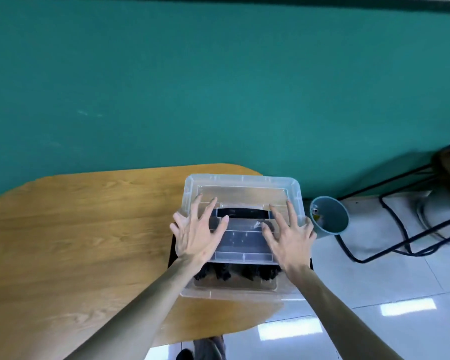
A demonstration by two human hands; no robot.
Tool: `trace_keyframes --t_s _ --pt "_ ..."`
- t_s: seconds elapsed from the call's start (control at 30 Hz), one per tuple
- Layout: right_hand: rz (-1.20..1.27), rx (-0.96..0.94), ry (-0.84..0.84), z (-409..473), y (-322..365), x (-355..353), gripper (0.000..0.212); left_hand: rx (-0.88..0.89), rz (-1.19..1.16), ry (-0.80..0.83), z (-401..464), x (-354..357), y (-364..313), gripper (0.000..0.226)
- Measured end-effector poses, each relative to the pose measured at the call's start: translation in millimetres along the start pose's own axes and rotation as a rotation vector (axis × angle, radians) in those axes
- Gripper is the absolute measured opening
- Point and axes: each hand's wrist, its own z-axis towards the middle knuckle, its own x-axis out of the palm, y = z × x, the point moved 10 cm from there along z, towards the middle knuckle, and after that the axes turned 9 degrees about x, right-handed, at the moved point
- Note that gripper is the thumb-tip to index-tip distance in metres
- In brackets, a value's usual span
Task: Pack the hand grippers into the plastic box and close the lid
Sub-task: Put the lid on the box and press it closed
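A clear plastic box (234, 291) stands at the right end of the wooden table. Its clear lid (242, 187), with a black handle (242, 213) in the middle, lies on top of it. Black hand grippers (222, 274) show through the box's near wall, under the lid. My left hand (199, 233) presses flat on the lid's left side with fingers spread. My right hand (287, 236) presses the lid's right side the same way. Neither hand grips anything.
The wooden table (76, 242) stretches to the left of the box. A grey bin (329, 216) stands on the tiled floor right of the box. Black cables and a metal frame (400, 229) lie further right, below a green wall.
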Motion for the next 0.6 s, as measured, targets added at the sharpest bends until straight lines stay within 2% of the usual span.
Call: trace_keyframes --t_s 0.17,0.6 --pt "-0.007 -0.003 0.038 -37 -25 18 0.061 0.015 0.031 0.041 -36 19 -3 0.067" --pt "-0.051 -0.047 0.039 -63 -31 27 0.059 0.027 0.104 0.087 -64 30 -3 0.065"
